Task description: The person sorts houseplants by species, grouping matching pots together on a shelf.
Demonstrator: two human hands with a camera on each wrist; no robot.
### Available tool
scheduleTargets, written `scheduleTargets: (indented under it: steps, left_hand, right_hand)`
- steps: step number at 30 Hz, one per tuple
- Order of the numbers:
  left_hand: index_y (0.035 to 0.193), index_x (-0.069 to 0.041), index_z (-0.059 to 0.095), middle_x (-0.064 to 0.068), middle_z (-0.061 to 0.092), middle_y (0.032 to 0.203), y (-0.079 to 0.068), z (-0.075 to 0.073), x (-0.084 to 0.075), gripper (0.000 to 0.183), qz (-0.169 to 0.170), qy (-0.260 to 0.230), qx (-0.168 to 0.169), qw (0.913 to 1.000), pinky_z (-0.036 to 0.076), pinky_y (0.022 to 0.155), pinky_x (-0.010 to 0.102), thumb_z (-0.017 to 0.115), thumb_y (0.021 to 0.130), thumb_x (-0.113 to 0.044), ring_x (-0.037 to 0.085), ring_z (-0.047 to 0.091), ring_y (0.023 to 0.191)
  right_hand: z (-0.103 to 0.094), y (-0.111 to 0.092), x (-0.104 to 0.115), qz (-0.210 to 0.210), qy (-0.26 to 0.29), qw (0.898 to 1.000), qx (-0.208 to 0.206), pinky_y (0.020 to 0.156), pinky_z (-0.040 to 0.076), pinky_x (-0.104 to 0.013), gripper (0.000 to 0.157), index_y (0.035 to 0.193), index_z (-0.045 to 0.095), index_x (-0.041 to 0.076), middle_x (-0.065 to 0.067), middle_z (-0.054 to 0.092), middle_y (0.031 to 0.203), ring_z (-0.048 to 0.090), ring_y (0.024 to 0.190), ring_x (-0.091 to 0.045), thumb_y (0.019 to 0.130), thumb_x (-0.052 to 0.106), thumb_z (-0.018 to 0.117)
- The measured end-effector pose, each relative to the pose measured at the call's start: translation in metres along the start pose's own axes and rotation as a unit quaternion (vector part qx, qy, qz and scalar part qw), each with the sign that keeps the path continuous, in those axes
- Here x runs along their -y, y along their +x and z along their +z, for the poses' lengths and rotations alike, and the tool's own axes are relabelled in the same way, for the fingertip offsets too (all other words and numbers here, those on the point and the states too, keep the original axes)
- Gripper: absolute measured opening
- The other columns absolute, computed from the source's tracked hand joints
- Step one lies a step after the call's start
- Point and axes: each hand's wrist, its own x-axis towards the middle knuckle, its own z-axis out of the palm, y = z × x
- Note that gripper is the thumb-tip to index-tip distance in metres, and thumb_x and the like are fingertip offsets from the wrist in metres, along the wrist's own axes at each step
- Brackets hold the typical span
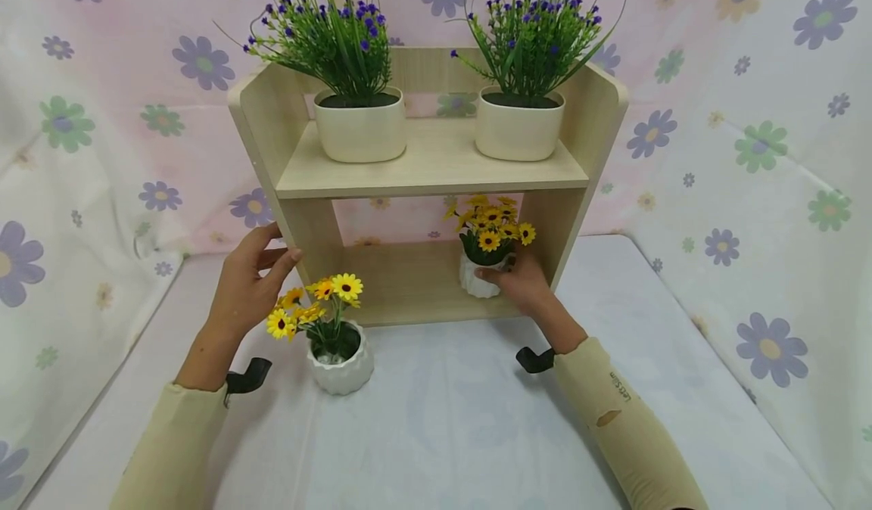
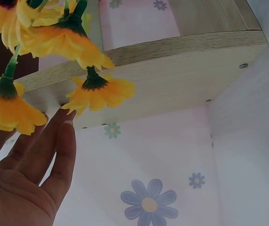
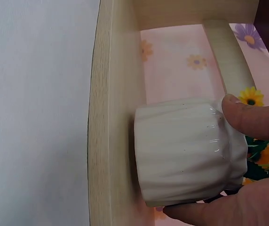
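Observation:
My right hand (image 1: 526, 281) grips a white ribbed pot (image 3: 184, 153) of yellow artificial flowers (image 1: 492, 226), thumb and fingers on opposite sides near its rim. That pot is at the right end of the lower compartment, its base against the shelf board. At the outer left side of the wooden shelf (image 1: 429, 181), my left hand (image 1: 248, 279) has its fingertips at the side panel, fingers mostly extended and holding nothing. A second white pot (image 1: 344, 370) with yellow flowers (image 1: 319, 302) is on the table in front of the shelf's left end; its blooms partly cover my left hand in the left wrist view.
On the upper shelf stand two cream oval planters, one left (image 1: 361, 132) and one right (image 1: 519, 130), with tall grass and purple flowers. A white cloth covers the table (image 1: 443, 419). Flower-print curtains (image 1: 749, 192) close in the back and sides.

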Motion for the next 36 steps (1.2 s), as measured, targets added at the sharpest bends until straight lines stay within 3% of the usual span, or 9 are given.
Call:
scheduleTargets:
  steps: [6,17,24,36]
  left_hand:
    - [0.160,-0.020,0.048,0.015,0.059,0.149,0.000,0.000,0.000,0.057,-0.002,0.002,-0.001,1.0000,0.053,0.098,0.015,0.066,0.107,-0.017,0.046,0.068,0.123]
    - [0.161,-0.019,0.048,0.016,0.059,0.148,-0.001,0.000,0.000,0.057,0.001,-0.002,-0.001,1.0000,0.051,0.097,0.013,0.066,0.107,-0.016,0.047,0.068,0.123]
    - [0.161,-0.020,0.048,0.016,0.059,0.147,0.001,0.000,0.000,0.057,0.008,-0.012,0.000,0.9999,0.047,0.094,0.005,0.066,0.107,-0.014,0.048,0.068,0.122]
    - [0.161,-0.022,0.048,0.015,0.059,0.147,0.000,0.000,0.001,0.059,0.010,-0.013,0.001,0.9999,0.047,0.095,0.006,0.066,0.106,-0.013,0.047,0.068,0.122]
  right_hand:
    - [-0.003,0.002,-0.006,-0.003,0.004,1.000,-0.009,0.127,0.033,-0.056,0.087,0.160,0.034,0.011,-0.015,0.039,0.162,0.037,0.152,-0.036,0.091,0.020,0.086]
    - [-0.005,0.005,-0.013,0.021,0.011,1.000,-0.011,0.127,0.032,-0.057,0.086,0.161,0.034,0.010,-0.016,0.039,0.162,0.037,0.152,-0.038,0.092,0.020,0.086]
    - [-0.007,0.005,-0.015,0.013,0.005,1.000,-0.010,0.127,0.030,-0.058,0.084,0.162,0.033,0.010,-0.017,0.038,0.164,0.034,0.155,-0.038,0.094,0.020,0.083]
    - [-0.004,0.000,-0.019,0.007,0.006,1.000,-0.024,0.128,0.029,-0.057,0.088,0.162,0.032,0.007,-0.021,0.039,0.163,0.034,0.155,-0.039,0.094,0.026,0.084]
